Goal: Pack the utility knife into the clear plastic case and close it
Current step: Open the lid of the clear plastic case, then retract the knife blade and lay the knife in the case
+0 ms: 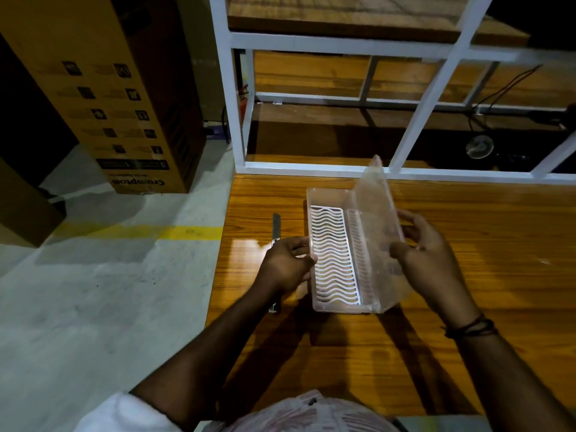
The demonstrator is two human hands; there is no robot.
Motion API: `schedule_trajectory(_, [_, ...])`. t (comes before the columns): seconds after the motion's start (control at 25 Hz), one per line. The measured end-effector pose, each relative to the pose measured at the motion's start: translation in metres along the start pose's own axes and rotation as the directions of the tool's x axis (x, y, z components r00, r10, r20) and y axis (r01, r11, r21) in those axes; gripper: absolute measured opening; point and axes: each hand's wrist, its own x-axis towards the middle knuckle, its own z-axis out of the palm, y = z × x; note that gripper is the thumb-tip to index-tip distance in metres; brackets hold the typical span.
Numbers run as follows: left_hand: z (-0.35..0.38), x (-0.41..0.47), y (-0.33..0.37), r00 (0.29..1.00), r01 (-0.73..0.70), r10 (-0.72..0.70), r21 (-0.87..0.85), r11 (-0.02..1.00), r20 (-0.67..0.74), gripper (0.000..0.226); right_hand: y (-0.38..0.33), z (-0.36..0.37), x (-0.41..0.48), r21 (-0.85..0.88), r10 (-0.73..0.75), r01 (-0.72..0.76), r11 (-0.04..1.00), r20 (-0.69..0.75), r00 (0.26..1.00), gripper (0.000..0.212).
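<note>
A clear rectangular plastic case (339,244) is seen open on the glossy wooden table (467,307), with a white wavy-slotted insert (333,254) in its base. The hinged transparent lid (378,210) is raised on the right and gripped at its edge by the right hand (430,247), thumb against fingers. The base's left rim is pinched by the left hand (286,263). The slim grey utility knife (276,229) lies on the table just left of the case, partly hidden under the left hand. A white metal frame (311,166) stands behind; a tall cardboard box (118,98) is on the floor at left.
</note>
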Motion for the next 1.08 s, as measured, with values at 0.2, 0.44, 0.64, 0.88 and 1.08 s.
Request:
schedule_trajectory(0.2, [-0.001,0.000,0.001,1.000,0.002,-0.003,0.031,1.000,0.015,0.030,0.044,-0.011,0.022,-0.130,0.084,-0.096,0.987,-0.099,0.992,0.066])
schedule_trajectory(0.44, [-0.001,-0.003,0.007,1.000,0.017,-0.017,0.061,0.998,0.008,0.030,0.088,0.000,0.034,-0.295,0.113,-0.146,0.944,-0.125,0.986,0.058])
schedule_trajectory(0.64, [-0.004,-0.002,0.008,1.000,0.029,-0.029,0.047,0.998,0.010,0.027,0.104,0.009,0.040,-0.494,0.216,-0.256,0.831,-0.138,0.967,0.052])
schedule_trajectory(0.88, [-0.003,-0.003,0.010,0.999,0.046,-0.046,0.027,0.999,0.003,0.030,0.098,0.017,0.039,-0.692,0.165,-0.242,0.680,-0.178,0.970,0.043])
schedule_trajectory(1.08, [-0.009,-0.010,0.014,0.995,0.082,-0.083,-0.025,0.996,-0.051,0.027,0.084,0.024,0.044,-0.587,-0.029,-0.074,0.806,-0.164,0.986,0.041])
